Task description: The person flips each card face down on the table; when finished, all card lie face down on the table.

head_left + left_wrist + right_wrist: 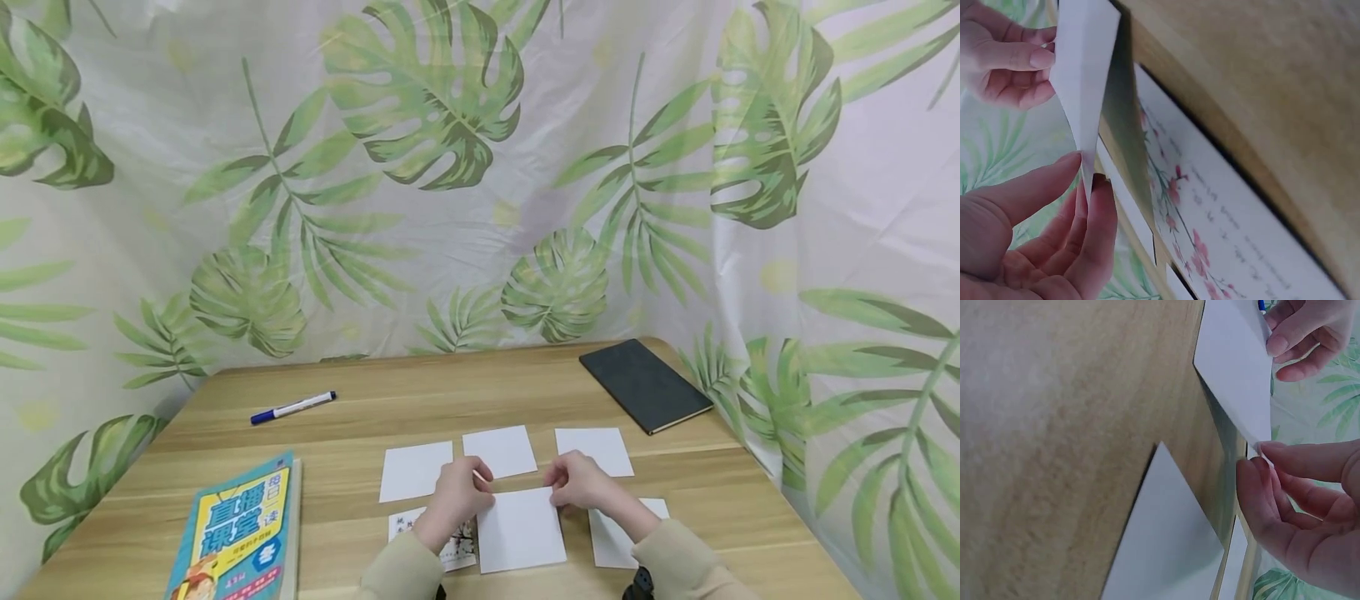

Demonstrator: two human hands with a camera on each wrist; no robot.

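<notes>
A blank white card (522, 533) is held between both hands at its two far corners, its far edge tipped up off the wooden table. My left hand (459, 498) pinches one corner between thumb and fingers, plain in the left wrist view. The opposite corner is pinched by my right hand (583, 483). Just left of the card, partly under my left forearm, lies a card printed with pink blossoms and writing (1191, 219). Another white card (1166, 531) lies on the right, overlapped by my right forearm in the head view.
Behind the hands lie three white cards: left (412, 471), middle (501, 450) and right (600, 448). A thick blue and yellow book (236, 533) lies front left, a marker (294, 407) back left, a dark notebook (643, 383) back right. A leaf-patterned curtain (450, 208) hangs behind.
</notes>
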